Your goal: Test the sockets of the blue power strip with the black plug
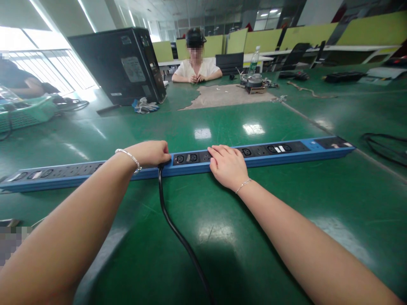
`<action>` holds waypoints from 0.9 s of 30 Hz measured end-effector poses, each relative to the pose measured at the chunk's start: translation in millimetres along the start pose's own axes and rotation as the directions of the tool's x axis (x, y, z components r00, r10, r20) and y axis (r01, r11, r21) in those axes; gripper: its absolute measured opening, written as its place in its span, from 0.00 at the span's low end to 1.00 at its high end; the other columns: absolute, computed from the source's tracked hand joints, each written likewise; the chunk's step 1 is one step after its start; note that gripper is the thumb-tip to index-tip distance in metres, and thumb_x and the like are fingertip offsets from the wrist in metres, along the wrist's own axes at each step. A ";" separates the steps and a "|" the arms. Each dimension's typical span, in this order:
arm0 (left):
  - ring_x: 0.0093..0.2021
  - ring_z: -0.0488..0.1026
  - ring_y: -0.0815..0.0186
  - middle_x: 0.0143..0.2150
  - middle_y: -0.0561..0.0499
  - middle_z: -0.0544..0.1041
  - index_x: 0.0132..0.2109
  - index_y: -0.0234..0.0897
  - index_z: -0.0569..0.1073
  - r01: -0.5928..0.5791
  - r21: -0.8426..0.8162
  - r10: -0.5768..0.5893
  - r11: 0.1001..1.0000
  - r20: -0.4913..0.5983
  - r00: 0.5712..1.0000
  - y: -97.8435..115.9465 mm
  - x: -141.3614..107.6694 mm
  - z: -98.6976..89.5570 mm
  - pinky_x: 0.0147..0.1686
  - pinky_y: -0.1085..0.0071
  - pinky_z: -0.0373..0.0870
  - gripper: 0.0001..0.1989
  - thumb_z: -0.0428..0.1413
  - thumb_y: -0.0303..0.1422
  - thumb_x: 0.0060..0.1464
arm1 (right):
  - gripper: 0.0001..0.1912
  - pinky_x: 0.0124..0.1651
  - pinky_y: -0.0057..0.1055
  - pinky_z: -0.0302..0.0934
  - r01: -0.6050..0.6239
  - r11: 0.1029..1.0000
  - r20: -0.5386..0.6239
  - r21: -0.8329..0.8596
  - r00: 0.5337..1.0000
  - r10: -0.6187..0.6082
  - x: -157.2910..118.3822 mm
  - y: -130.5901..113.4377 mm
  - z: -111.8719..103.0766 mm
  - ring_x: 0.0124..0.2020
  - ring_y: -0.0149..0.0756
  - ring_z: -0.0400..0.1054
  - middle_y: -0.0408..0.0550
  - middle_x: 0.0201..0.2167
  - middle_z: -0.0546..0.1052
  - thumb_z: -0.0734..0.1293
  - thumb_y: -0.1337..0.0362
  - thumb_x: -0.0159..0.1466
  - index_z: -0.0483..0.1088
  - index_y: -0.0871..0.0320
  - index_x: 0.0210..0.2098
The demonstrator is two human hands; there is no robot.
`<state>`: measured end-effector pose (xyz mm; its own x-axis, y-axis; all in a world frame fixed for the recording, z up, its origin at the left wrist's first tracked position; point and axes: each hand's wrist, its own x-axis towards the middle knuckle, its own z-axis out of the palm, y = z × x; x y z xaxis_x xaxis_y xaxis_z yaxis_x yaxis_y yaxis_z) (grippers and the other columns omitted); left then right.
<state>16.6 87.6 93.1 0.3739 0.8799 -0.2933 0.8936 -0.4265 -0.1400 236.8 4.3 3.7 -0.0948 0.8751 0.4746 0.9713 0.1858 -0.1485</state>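
Observation:
A long blue power strip (190, 169) with rows of black sockets lies across the green table in front of me. My left hand (154, 153) is closed at the strip's middle, its fingers pinched round the plug end of a black power cord (163, 203). Most of that plug is hidden by the fingers, so how deep it sits in a socket cannot be seen. From there the cord hangs over the strip's near side and runs toward me. My right hand (228, 166) lies flat on top of the strip, a little to the right, fingers stretched out over the sockets.
A black computer case (111, 67) stands at the back left, with gloves (145, 106) beside it. A green basket (28, 112) is at far left. Across the table sits a person (196, 67). A bottle (254, 61) and black cables (386, 146) are on the right.

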 end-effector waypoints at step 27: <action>0.36 0.77 0.50 0.33 0.36 0.77 0.46 0.29 0.64 0.275 0.015 -0.260 0.961 -0.276 0.925 41.6 -33.1 30.1 0.34 0.61 0.68 0.18 0.37 0.37 0.60 | 0.22 0.56 0.39 0.48 0.017 1.000 -0.036 -0.010 0.999 -0.018 -0.2 1.0 1.9 0.56 0.39 0.59 0.47 0.55 0.70 0.52 0.62 0.65 0.67 0.56 0.55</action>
<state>34.0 34.4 68.5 0.1821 0.9829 0.0260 0.9582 -0.1714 -0.2291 237.4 5.2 1.8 -0.1040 0.8548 0.5084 0.9716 0.1966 -0.1319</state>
